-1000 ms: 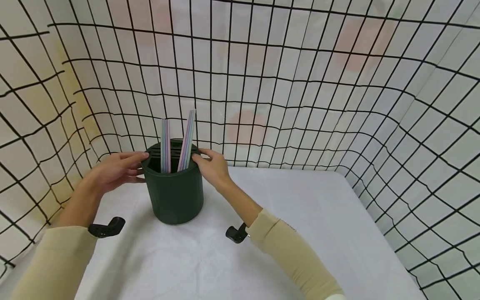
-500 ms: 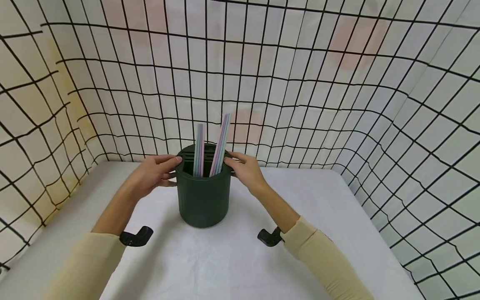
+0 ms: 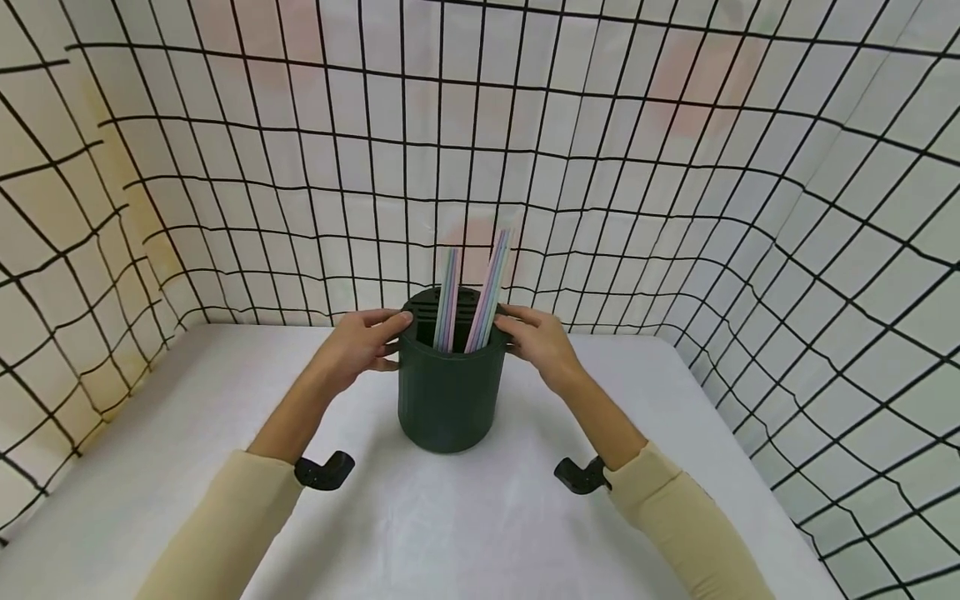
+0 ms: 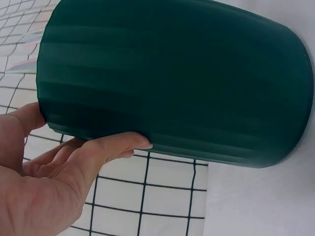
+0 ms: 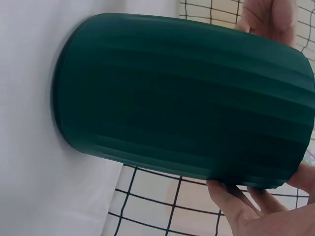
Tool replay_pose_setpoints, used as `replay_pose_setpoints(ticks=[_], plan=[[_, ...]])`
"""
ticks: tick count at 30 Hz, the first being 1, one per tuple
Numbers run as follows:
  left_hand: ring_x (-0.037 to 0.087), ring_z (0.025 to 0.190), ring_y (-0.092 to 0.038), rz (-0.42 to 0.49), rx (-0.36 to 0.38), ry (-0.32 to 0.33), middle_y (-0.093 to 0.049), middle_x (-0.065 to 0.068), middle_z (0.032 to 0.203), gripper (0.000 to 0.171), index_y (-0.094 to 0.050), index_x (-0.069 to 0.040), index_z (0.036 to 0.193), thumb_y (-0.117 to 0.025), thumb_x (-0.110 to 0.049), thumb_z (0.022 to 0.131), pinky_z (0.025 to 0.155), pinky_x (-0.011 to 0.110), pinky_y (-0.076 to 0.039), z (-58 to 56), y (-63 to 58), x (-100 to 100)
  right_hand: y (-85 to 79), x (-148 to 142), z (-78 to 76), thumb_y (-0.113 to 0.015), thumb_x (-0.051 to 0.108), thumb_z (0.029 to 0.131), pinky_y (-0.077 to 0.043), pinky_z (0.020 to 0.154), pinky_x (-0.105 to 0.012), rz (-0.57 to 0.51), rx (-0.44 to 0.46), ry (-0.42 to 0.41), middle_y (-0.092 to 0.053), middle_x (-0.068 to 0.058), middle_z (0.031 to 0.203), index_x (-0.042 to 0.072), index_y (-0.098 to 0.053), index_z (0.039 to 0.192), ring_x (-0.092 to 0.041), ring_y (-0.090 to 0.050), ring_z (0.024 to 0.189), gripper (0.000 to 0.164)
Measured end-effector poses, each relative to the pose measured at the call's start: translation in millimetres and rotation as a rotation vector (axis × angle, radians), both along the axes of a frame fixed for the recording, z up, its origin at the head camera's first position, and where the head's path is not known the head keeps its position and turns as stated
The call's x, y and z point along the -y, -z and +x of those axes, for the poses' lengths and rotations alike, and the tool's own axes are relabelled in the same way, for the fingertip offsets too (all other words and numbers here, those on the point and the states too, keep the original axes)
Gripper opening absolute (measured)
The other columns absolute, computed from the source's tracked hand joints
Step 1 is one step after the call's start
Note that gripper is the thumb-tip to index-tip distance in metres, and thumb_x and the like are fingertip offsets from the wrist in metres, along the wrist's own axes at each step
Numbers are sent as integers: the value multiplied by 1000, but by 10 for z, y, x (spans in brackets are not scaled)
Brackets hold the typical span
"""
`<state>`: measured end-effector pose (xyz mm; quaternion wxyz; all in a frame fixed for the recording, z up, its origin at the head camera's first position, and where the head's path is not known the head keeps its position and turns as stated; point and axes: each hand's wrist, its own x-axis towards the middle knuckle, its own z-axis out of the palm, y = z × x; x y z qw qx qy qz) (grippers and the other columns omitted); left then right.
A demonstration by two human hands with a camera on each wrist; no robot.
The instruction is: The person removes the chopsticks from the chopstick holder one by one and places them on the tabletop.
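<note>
A dark green, ribbed utensil holder stands on the white table, with slots across the back of its top. Two bundles of slim pastel sticks rise from its front opening: one bundle is nearly upright, the other bundle is taller and leans right. My left hand grips the holder's left side, thumb at the rim and fingers along the wall. Opposite it, my right hand holds the right side the same way. In both wrist views the holder's wall fills much of the picture, its base at the tabletop.
Black wire grid panels enclose the table at the back and both sides, with pale sheeting behind them. White cloth covers the tabletop. A black wrist camera sits on the left wrist, another camera on the right.
Both hands and the utensil holder have shifted right in the head view, from the left of the table to near its middle. The background has slipped slightly left. Both hands keep their hold.
</note>
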<state>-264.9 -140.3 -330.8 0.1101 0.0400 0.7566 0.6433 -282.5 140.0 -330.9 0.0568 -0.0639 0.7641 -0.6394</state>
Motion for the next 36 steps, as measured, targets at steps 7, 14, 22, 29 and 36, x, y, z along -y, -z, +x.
replay_pose_setpoints(ticks=[7,14,22,29,36], plan=[[37,137,-52,-30,-15,-9,-53,15,151,61,-47,-6,152,-60,-41,103,97,44,-57,-16,8,-133,-3,-125,-10,-61,22,102,-54,105,-39,-12,-3,7,-59,-17,143,4,-54,146,-31,-62,127,48],[36,139,-50,-53,-16,1,-48,13,155,63,-45,-7,153,-59,-43,103,97,44,-57,-39,13,-156,1,-159,-5,-62,22,102,-55,105,-39,-17,-22,3,-60,-18,142,3,-54,146,-31,-63,126,49],[35,136,-54,-117,-45,3,-51,17,152,59,-42,-7,155,-56,-37,105,106,44,-52,-66,-32,-156,35,-153,-12,-61,24,103,-57,100,-33,30,-70,0,-62,-17,139,6,-53,147,-29,-64,125,48],[30,139,-52,14,-79,-19,-47,17,154,51,-42,-15,156,-52,-25,108,117,49,-41,-89,-44,-257,64,-175,0,-60,25,104,-57,100,-34,46,-83,3,-62,-17,140,6,-52,148,-29,-64,125,48],[31,136,-54,9,-109,-15,-51,17,150,49,-45,-17,155,-53,-27,107,116,51,-42,-126,1,-235,98,-176,0,-59,28,104,-57,101,-35,67,-112,5,-62,-16,140,7,-52,148,-29,-64,125,49]])
